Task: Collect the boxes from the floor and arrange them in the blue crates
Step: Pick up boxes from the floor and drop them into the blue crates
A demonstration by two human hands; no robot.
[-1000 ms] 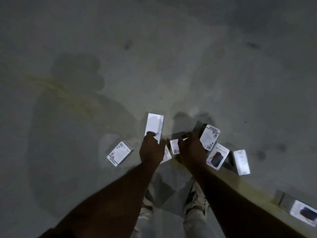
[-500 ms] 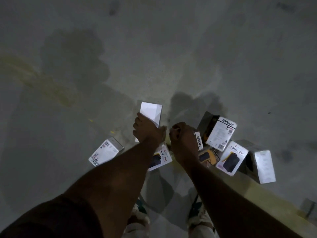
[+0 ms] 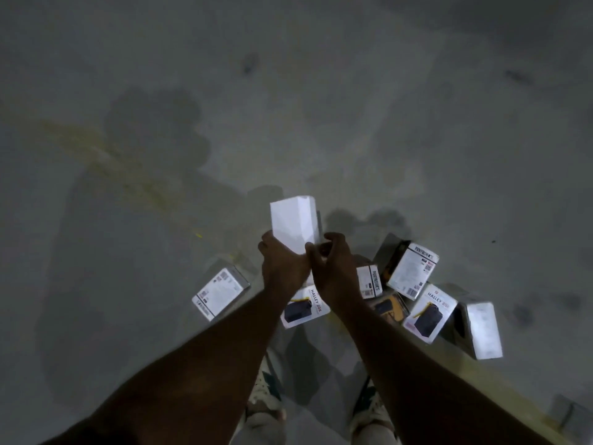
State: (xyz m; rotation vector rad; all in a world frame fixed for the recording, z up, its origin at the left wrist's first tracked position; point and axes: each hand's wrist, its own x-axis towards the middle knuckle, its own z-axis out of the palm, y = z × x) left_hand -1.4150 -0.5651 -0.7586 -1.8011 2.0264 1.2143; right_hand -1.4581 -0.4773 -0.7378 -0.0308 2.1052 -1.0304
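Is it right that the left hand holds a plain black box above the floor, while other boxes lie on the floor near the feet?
Not quite: the box in the left hand is plain white, not black, as the head view shows. The rest stands: it is held above the floor, and other boxes, such as the Halley box, lie near the feet.

The floor [image 3: 160,91] looks like matt grey concrete, mottled with dark stains and a worn yellow paint streak [image 3: 106,155]. The boxes [image 3: 412,273] look like smooth printed card, slightly glossy. The white box [image 3: 293,224] held up is plain and smooth. The shoes [image 3: 264,393] seem cloth, patterned.
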